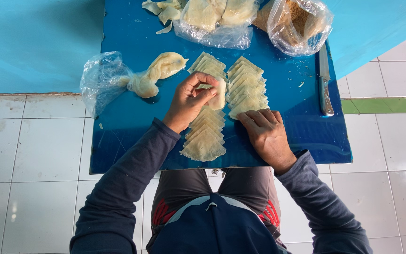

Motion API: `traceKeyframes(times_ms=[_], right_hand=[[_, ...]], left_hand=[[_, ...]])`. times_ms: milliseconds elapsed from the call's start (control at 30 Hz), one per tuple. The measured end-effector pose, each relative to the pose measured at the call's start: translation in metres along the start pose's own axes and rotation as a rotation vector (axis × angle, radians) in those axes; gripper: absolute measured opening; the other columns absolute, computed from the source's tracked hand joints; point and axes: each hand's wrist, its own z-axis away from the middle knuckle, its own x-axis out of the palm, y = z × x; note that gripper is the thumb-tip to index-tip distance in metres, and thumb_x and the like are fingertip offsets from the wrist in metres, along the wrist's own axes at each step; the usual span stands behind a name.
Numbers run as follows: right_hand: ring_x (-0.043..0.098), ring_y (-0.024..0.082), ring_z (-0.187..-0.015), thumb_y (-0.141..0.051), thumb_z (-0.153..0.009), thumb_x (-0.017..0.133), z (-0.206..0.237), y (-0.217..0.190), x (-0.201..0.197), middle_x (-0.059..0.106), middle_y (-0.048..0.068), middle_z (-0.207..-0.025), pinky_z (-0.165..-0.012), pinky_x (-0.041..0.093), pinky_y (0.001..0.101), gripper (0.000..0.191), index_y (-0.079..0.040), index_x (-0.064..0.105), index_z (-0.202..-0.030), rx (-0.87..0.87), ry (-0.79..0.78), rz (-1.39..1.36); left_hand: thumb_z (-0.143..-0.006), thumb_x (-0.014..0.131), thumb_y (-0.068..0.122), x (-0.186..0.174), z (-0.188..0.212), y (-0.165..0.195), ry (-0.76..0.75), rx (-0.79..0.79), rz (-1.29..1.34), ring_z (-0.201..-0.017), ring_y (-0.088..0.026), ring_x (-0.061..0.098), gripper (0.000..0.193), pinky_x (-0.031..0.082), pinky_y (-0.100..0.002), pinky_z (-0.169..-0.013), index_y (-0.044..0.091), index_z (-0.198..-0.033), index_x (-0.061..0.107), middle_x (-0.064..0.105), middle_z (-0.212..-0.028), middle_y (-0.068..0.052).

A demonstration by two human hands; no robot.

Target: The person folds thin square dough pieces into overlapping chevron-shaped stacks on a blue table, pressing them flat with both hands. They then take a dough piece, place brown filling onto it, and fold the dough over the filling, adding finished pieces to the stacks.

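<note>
Two rows of pale, thin dough wrappers lie overlapped on a blue board. My left hand pinches a folded wrapper near the top of the left row. With fingers curled, my right hand rests on the board, its fingertips touching the near end of the right row. Nothing is held in it.
A lump of dough spills from a clear plastic bag at the board's left. Bags of dough and brown filling sit at the far edge. A knife lies at right. White floor tiles surround the board.
</note>
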Motion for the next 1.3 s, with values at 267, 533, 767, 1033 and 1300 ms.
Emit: traceKeyframes(times_ms=[267,533,767,1033,1300], right_hand=[[0.069,0.02,-0.097,-0.022,-0.097,0.073,-0.009,-0.012,-0.008,0.072,0.009,-0.108,-0.087,0.053,0.0339,0.035,-0.007,0.067,-0.128,0.349,0.064,-0.45],[0.067,0.014,-0.1,-0.014,-0.095,0.073,-0.008,-0.019,0.011,0.071,0.007,-0.112,-0.093,0.054,0.0299,0.036,0.001,0.063,-0.126,0.639,-0.031,-1.709],[0.064,0.011,-0.098,-0.004,-0.101,0.069,0.013,-0.012,0.01,0.069,0.006,-0.106,-0.089,0.052,0.0262,0.016,0.002,0.065,-0.116,0.65,0.088,-1.554],[0.062,0.007,-0.096,-0.003,-0.103,0.064,0.028,-0.006,-0.024,0.068,0.003,-0.103,-0.085,0.051,0.0241,0.014,0.001,0.066,-0.116,0.497,0.014,-1.118],[0.071,0.015,-0.082,0.0,-0.098,0.064,0.029,0.008,-0.055,0.07,0.008,-0.097,-0.067,0.053,0.0296,0.011,-0.003,0.071,-0.107,0.271,-0.116,-0.592]], left_hand=[[-0.1,0.066,-0.003,0.003,0.008,0.008,-0.156,-0.003,0.127,-0.113,-0.012,0.066,0.023,0.06,-0.031,-0.097,0.007,-0.12,0.063,0.066,-0.122,-0.003],[-0.102,0.066,-0.001,0.012,0.024,0.006,-0.298,-0.022,0.139,-0.112,-0.013,0.065,0.024,0.057,-0.031,-0.099,0.008,-0.123,0.062,0.064,-0.12,-0.003],[-0.098,0.069,0.005,0.013,0.023,0.017,-0.31,-0.042,0.078,-0.109,-0.013,0.063,0.032,0.059,-0.029,-0.091,0.005,-0.127,0.058,0.06,-0.123,-0.004],[-0.1,0.072,0.011,0.051,0.041,0.04,-0.383,0.154,-0.423,-0.095,-0.013,0.075,0.021,0.065,-0.026,-0.079,0.005,-0.117,0.063,0.071,-0.112,-0.005],[-0.095,0.075,0.013,0.054,0.075,0.066,-0.296,0.377,-0.972,-0.087,-0.019,0.076,0.019,0.059,-0.031,-0.07,0.008,-0.111,0.065,0.073,-0.102,-0.007]])
